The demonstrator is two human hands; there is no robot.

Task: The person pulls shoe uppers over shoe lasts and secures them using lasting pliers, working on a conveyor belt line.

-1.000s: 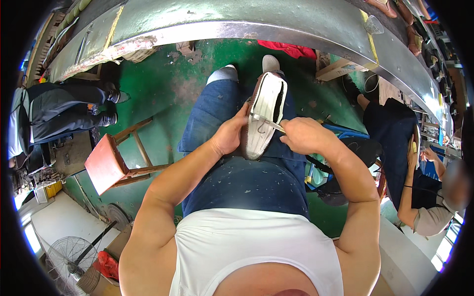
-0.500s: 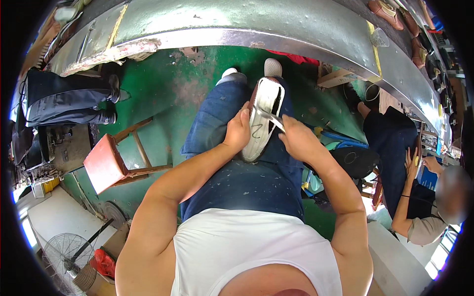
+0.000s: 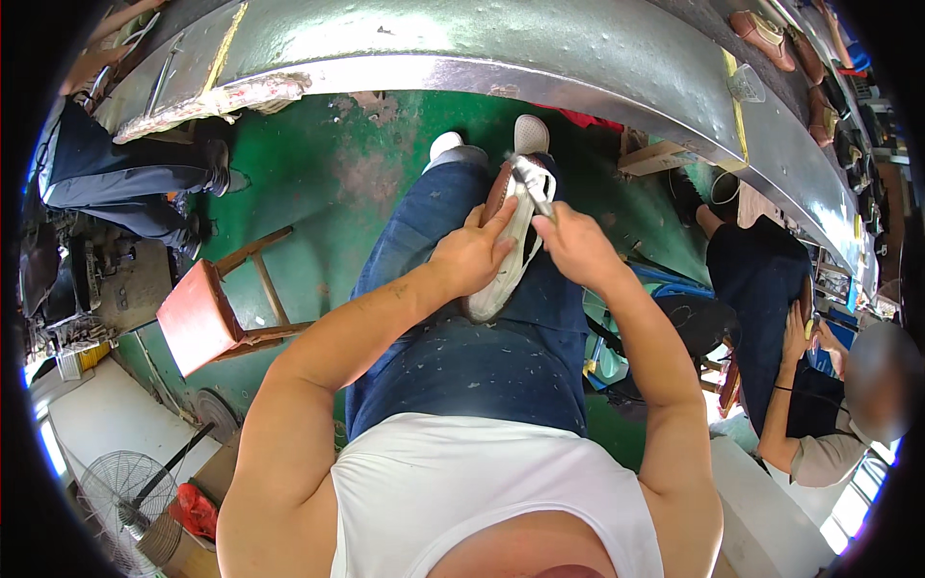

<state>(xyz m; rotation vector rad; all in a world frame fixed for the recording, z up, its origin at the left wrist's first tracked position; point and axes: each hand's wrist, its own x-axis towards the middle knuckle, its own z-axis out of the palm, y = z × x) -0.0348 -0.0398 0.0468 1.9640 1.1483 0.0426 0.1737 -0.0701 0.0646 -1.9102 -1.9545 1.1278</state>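
While the left hand (image 3: 469, 258) closes around the side of a white shoe (image 3: 508, 252), with its forefinger stretched along the upper edge, the right hand (image 3: 575, 243) is clamped on a metal tool (image 3: 532, 183) whose shiny tip meets the shoe near its far end. The shoe rests on the person's right thigh, over the blue jeans (image 3: 462, 337), with its brown inside turned partly up and its pale sole toward the left hand. Compared with a second ago, the shoe is rolled more onto its edge, so less of the white flat side shows, and the right hand has moved from the middle of the shoe up to its far end, where the tool now sits. It seems the work has passed from one part of the rim to the toe part, and the left hand has changed its grip to steady the shoe for this. Beyond the knees lie the person's two white sneakers (image 3: 532, 133) on the green floor (image 3: 318, 164), under a long curved metal bench (image 3: 462, 48). To the left stands a red wooden stool (image 3: 198, 318), and a fan (image 3: 116, 491) is lower left. On the right another person (image 3: 800, 424) sits near the bench, hands busy with something dark.
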